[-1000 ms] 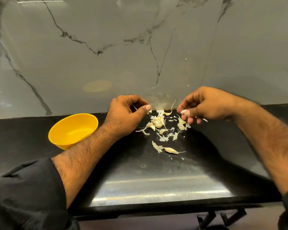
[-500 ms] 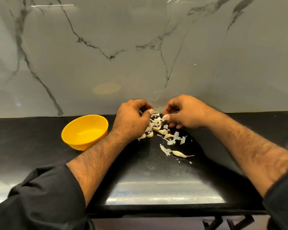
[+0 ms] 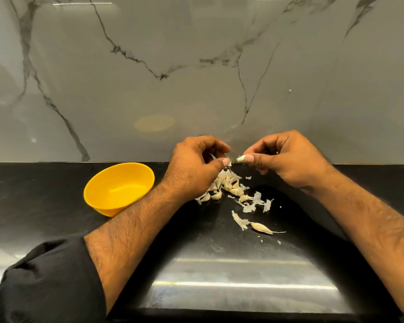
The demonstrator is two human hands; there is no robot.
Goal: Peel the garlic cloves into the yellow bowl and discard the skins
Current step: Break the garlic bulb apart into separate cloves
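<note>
A yellow bowl [image 3: 119, 188] stands on the black counter to the left, with nothing visible inside. A pile of unpeeled garlic cloves [image 3: 228, 185] lies below my hands, with torn skins [image 3: 254, 203] scattered to its right. One clove [image 3: 261, 227] lies apart, nearer to me. My right hand [image 3: 287, 159] pinches a garlic clove [image 3: 241, 158] between thumb and fingers, above the pile. My left hand [image 3: 196, 162] is curled close beside it and pinches a thin strip of skin [image 3: 229, 163] at the clove's tip.
A grey marble wall rises straight behind the counter [image 3: 44, 206]. The counter's front edge [image 3: 219, 313] runs just below my forearms. My black sleeve [image 3: 44, 283] covers the lower left.
My right hand has lifted off the pile with a clove. Both hands now meet above the pile, the left pinching skin at the clove's tip.
</note>
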